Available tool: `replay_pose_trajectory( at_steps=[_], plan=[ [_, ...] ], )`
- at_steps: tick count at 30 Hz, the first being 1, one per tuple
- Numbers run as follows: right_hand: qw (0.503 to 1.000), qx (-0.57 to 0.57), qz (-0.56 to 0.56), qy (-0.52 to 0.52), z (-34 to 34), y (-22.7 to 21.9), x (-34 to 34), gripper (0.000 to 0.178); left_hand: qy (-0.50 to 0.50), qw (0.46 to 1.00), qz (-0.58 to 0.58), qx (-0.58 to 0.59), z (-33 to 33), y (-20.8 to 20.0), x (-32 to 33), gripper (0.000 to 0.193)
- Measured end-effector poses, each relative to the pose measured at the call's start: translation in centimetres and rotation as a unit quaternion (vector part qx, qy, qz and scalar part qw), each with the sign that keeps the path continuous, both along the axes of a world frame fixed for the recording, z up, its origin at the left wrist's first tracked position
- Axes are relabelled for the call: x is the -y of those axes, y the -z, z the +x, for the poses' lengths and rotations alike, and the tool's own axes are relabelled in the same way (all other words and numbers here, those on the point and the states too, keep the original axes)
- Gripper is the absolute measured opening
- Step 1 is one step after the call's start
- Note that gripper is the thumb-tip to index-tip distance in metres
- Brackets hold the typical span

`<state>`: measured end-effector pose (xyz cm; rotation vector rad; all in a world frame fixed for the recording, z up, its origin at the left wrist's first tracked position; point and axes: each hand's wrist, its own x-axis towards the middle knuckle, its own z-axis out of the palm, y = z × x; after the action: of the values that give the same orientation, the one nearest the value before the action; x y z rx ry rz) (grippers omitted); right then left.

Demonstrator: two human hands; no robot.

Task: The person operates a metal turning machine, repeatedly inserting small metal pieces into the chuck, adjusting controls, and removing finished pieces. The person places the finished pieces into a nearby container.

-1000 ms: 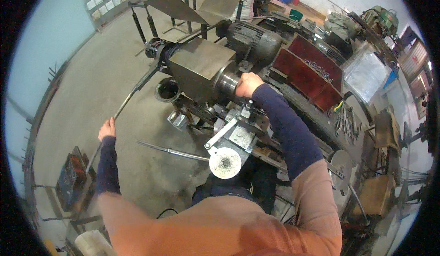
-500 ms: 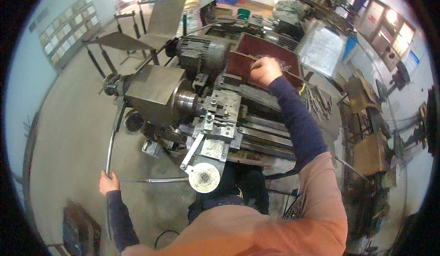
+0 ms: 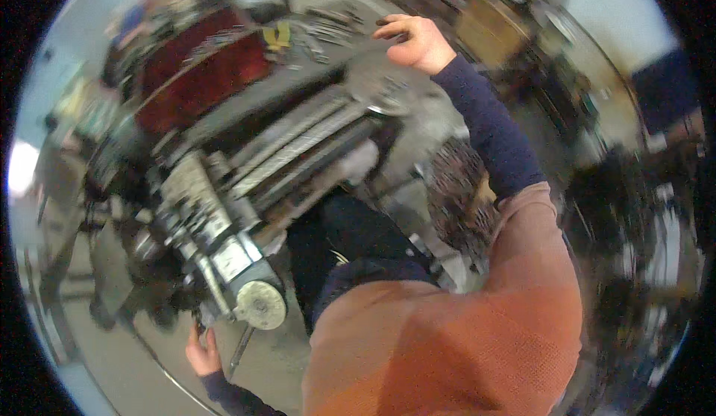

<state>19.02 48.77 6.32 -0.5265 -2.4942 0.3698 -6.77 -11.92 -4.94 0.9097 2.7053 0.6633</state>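
My right hand (image 3: 421, 45) is raised at the upper middle with its fingers stretched out to the left and nothing in them. It is above and beyond the right end of the lathe bed (image 3: 298, 144), nearest to a bench strewn with hand tools (image 3: 328, 32). Low on the left, my left hand (image 3: 203, 352) reaches up beside the lathe carriage (image 3: 201, 196), its thumb and a finger apart. The carriage's pale round dial (image 3: 261, 306) is just to the right of that hand. Blur hides whether its fingertips touch the machine.
A dark red box (image 3: 201, 69) with small metal parts stands behind the lathe. A yellow object (image 3: 277, 36) lies by its right end. To the right are a heap of metal shavings or parts (image 3: 455, 188) and a brown box-like thing (image 3: 492, 24).
The view has swung to the right and blurred. My right hand has left the red box and opened. My left hand has let go of the long metal lever and is now beside the carriage.
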Motion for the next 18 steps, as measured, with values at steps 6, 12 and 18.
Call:
replay_pose_trajectory(
  at_steps=[6, 12, 18],
  plan=[
    [0.938, 0.069, -0.195, 0.279, 22.8, 9.5, 1.5, 0.029, 0.069, 0.997, -0.031, -0.018, -1.4, -1.8, -2.3, 0.034],
    [0.787, 0.316, -0.252, 0.465, 32.6, 20.4, 7.3, 0.032, 0.108, 0.991, 0.012, 0.075, -1.6, -3.6, -8.2, 0.035],
    [0.726, 0.466, -0.243, 0.444, 30.5, 21.5, 10.1, 0.04, 0.149, 0.989, -0.007, 0.018, -2.5, -1.8, -7.2, 0.034]
  ],
)
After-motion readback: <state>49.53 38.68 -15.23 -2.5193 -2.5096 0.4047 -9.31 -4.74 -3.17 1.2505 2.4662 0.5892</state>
